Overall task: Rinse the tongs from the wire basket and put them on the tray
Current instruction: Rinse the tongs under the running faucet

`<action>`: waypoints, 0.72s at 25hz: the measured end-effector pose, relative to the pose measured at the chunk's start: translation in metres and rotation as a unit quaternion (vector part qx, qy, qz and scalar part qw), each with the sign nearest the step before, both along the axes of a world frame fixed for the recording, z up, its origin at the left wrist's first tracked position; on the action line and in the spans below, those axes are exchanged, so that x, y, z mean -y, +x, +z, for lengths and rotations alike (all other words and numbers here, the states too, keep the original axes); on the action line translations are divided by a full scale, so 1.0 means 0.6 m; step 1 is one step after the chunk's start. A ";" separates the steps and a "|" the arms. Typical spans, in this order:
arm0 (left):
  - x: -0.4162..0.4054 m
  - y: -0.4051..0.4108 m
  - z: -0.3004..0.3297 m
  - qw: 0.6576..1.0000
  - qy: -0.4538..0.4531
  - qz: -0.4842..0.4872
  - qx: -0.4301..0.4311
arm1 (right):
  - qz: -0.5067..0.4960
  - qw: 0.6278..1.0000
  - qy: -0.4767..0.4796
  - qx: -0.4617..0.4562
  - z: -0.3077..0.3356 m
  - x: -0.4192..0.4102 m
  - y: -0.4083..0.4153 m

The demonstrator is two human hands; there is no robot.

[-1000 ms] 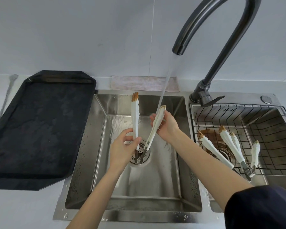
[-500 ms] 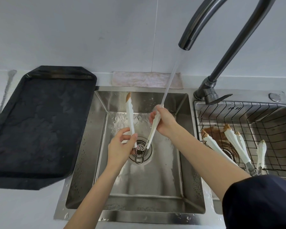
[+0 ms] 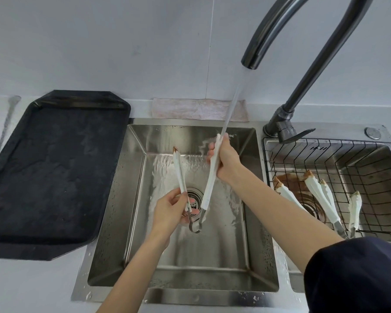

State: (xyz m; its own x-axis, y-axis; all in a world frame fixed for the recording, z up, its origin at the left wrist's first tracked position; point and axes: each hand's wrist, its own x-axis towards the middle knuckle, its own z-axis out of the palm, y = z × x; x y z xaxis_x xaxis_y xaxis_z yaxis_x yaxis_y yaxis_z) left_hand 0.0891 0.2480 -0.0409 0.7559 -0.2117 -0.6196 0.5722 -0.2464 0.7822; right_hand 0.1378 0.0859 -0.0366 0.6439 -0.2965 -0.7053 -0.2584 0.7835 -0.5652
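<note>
White tongs (image 3: 209, 186) with a steel hinge hang spread open over the left sink basin (image 3: 255, 233). My left hand (image 3: 171, 212) pinches the lower part of the left arm, whose upper tip is brown with residue. My right hand (image 3: 224, 160) is closed around the top of the right arm, right under the running water stream (image 3: 231, 105). In the wire basket (image 3: 325, 154) over the right basin lie more white tongs (image 3: 321, 196) with brown tips. The black tray (image 3: 54, 168) sits on the counter at the left.
A dark gooseneck faucet (image 3: 303, 89) arches overhead from its base between the basins. A pink cloth (image 3: 190, 109) lies folded behind the sink. A wet streak runs along the counter's far left. Brown residue stains the right basin's floor.
My right hand has slid up the right arm of the tongs and now covers its tip under the stream. The view has shifted slightly down and closer.
</note>
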 end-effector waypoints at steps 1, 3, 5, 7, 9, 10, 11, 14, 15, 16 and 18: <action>0.000 -0.001 -0.002 1.000 0.001 -0.001 -0.001 | -0.002 1.000 0.022 0.019 0.002 -0.001 -0.002; 0.003 -0.003 -0.004 1.000 0.002 -0.002 -0.008 | 0.011 0.996 0.063 0.062 0.004 -0.005 -0.012; 0.011 0.001 -0.003 1.000 -0.002 0.001 -0.014 | 0.053 0.992 0.077 0.081 0.003 -0.012 -0.030; 0.024 0.010 0.000 1.000 -0.005 -0.009 -0.013 | 0.088 0.991 0.065 0.072 0.004 -0.020 -0.051; 0.037 0.017 0.001 0.999 -0.005 -0.029 -0.021 | 0.094 0.993 0.051 0.056 0.011 -0.022 -0.066; 0.043 0.019 0.002 0.999 -0.009 -0.042 -0.034 | 0.091 0.994 0.039 0.051 0.015 -0.020 -0.071; 0.050 0.018 0.001 0.997 -0.014 -0.055 -0.050 | 0.088 0.995 0.024 0.049 0.020 -0.016 -0.076; 0.071 0.014 -0.001 0.991 -0.029 -0.099 -0.083 | 0.091 0.994 -0.047 0.036 0.032 -0.005 -0.087; 0.080 0.012 -0.001 0.989 -0.037 -0.108 -0.093 | 0.093 0.993 -0.072 0.031 0.035 -0.002 -0.090; 0.089 0.010 0.000 0.987 -0.048 -0.111 -0.106 | 0.095 0.991 -0.091 0.027 0.038 0.002 -0.093; 0.102 0.007 0.002 0.983 -0.072 -0.107 -0.130 | 0.096 0.989 -0.109 0.023 0.044 0.012 -0.100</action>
State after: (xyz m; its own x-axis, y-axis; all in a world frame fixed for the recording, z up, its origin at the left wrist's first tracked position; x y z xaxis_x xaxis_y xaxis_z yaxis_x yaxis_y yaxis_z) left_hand 0.0935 0.1865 -0.0396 0.5044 -0.4477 -0.7383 0.7048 -0.2805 0.6516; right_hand 0.0776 0.0789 -0.0102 0.7336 -0.3066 -0.6065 -0.3606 0.5809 -0.7297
